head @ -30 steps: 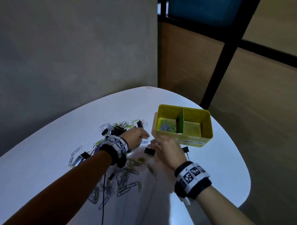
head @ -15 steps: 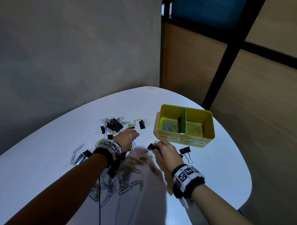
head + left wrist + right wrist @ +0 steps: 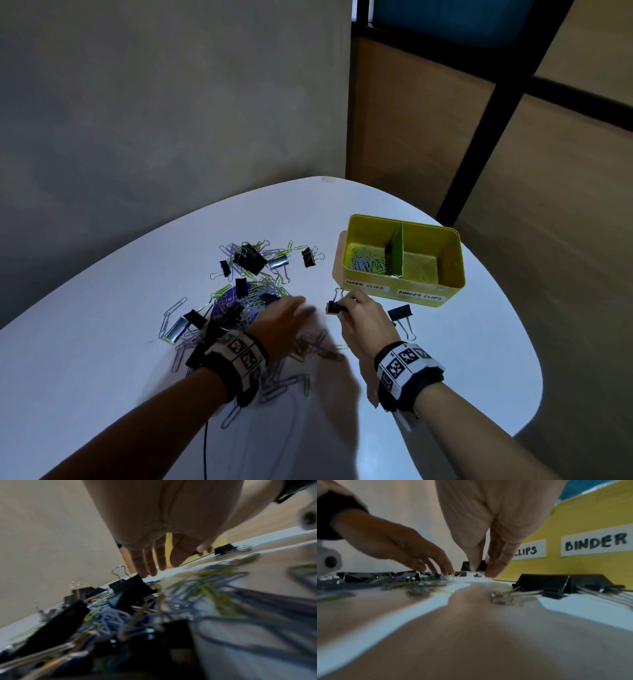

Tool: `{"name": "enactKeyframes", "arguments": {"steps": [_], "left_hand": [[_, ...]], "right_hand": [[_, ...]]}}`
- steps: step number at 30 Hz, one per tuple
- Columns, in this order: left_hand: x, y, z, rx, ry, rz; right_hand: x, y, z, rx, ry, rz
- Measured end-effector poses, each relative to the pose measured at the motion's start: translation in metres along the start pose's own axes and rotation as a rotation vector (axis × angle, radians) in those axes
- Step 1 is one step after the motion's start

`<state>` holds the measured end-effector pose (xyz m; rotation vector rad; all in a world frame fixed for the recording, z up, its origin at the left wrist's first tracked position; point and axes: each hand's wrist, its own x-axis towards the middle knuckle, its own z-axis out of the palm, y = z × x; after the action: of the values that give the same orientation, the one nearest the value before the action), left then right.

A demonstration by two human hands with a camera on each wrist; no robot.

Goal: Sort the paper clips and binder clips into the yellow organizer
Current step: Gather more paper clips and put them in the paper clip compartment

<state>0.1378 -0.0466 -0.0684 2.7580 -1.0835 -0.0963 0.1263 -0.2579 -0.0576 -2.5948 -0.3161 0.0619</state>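
Note:
The yellow organizer (image 3: 404,286) stands at the right on the white table (image 3: 479,342), with paper clips in its left compartment and labels on its front wall (image 3: 590,524). My right hand (image 3: 359,313) pinches a small black binder clip (image 3: 334,307) just in front of the organizer, thumb and fingers around it (image 3: 481,565). My left hand (image 3: 286,317) reaches flat over the pile of paper clips (image 3: 253,301), fingers straight (image 3: 150,563), holding nothing. More black binder clips (image 3: 250,262) lie in the pile.
A larger black binder clip (image 3: 400,313) lies on the table right of my right hand, seen close in the right wrist view (image 3: 556,584). Loose paper clips (image 3: 284,383) spread under my left wrist. A grey wall stands behind the table.
My right hand has picked the small binder clip off the table and holds it near the organizer. My left hand has slid right across the pile with fingers stretched out.

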Motion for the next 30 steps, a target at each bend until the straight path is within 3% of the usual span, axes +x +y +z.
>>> {"name": "enactKeyframes", "arguments": {"steps": [3,8,12,16,18,22,26,30], "left_hand": [[0.004,-0.017,-0.010,0.001,-0.106,-0.193],[0.004,-0.037,-0.018,0.168,-0.175,-0.284],[0.008,-0.024,-0.019,0.245,-0.280,-0.276],[0.004,0.007,-0.016,0.085,-0.195,-0.149],[-0.006,0.011,-0.011,-0.002,-0.124,-0.067],[-0.034,0.016,-0.015,-0.045,0.036,-0.075],[-0.055,0.041,-0.006,0.059,-0.026,-0.141],[-0.050,0.049,0.004,-0.148,-0.162,-0.278]], "right_hand": [[0.003,-0.001,0.004,-0.025,-0.040,0.031],[-0.006,-0.012,0.005,-0.105,0.020,-0.064],[-0.027,-0.032,0.005,-0.174,-0.172,-0.046],[-0.041,-0.041,0.017,-0.141,-0.341,0.000],[-0.042,-0.041,0.021,-0.073,-0.344,-0.003],[-0.046,-0.036,0.021,-0.047,-0.329,0.084],[-0.050,-0.041,0.028,-0.020,-0.323,0.091],[-0.045,-0.050,0.032,0.109,-0.323,0.031]]}}
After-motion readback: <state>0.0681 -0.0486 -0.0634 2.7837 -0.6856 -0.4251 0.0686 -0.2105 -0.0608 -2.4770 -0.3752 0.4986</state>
